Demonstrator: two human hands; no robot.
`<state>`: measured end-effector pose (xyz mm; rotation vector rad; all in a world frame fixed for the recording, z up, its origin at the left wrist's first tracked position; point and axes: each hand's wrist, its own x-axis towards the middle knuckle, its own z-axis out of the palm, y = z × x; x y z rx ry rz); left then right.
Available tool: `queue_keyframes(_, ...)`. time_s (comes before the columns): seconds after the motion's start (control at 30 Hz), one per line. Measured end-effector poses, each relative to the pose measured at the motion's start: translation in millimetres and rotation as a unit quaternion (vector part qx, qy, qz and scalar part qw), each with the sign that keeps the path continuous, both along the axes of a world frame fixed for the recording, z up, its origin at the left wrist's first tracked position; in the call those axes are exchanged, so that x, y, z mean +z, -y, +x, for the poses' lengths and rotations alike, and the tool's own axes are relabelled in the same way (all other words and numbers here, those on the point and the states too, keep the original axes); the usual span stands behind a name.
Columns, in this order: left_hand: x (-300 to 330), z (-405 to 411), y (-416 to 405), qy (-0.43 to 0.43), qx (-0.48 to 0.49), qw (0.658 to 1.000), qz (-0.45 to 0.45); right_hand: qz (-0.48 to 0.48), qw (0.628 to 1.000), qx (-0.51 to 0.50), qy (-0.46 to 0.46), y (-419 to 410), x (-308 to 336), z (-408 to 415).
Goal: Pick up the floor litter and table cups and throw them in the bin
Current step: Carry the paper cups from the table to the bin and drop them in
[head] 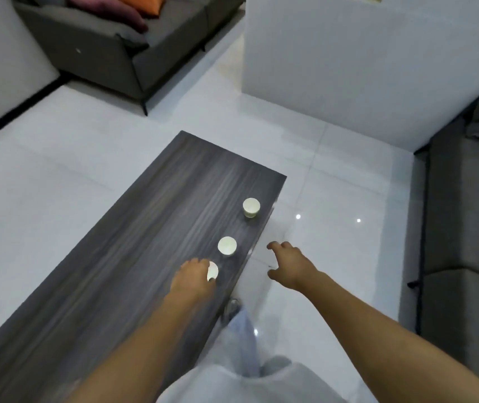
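On the dark wood-grain surface (121, 257), three white cups stand in a row along its right-hand long edge. The nearest cup (212, 271) is partly covered by the left hand (193, 276), whose fingers curl over its rim from above; the grip appears to close on this cup, though motion blur hides the exact finger contact. The middle cup (227, 245) stands upright just beyond the nearest cup, untouched. The far cup (251, 207) stands upright further along the same edge, well apart from both hands.

The right hand (286, 264) hovers off the surface edge, level with the middle cup and above the glossy white floor (334, 228). Its grip is spread, fingers loosely bent, holding nothing.

Beyond the far end of the surface stands a grey sofa (121, 53) carrying cushions (116, 7). A second grey sofa (465, 228) lies to the right of the surface, across the floor. A white wall block (363, 62) rises beyond the surface's far right corner.
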<state>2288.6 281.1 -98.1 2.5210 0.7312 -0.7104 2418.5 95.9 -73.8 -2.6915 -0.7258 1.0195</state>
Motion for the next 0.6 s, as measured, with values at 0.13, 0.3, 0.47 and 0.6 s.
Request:
queue_keyframes(0.13, -12, 27, -31, -0.017, 0.066, 0.998, -0.013, -0.008, 0.999, 0.038, -0.018, -52, -22, 42)
queue_keyframes(0.3, -47, 43, -47, -0.053, 0.112, 0.992, -0.019, -0.027, 0.994, 0.101, -0.038, -98, -60, 73)
queue_keyframes(0.47, -119, 60, -45, -0.061, 0.168, 0.983, -0.036, -0.04, 0.984, 0.17, -0.042, -134, -132, 89)
queue_keyframes(0.6, -182, 73, -36, -0.059, 0.178, 0.982, -0.025, -0.05, 0.972, 0.227, -0.037, -156, -198, 92)
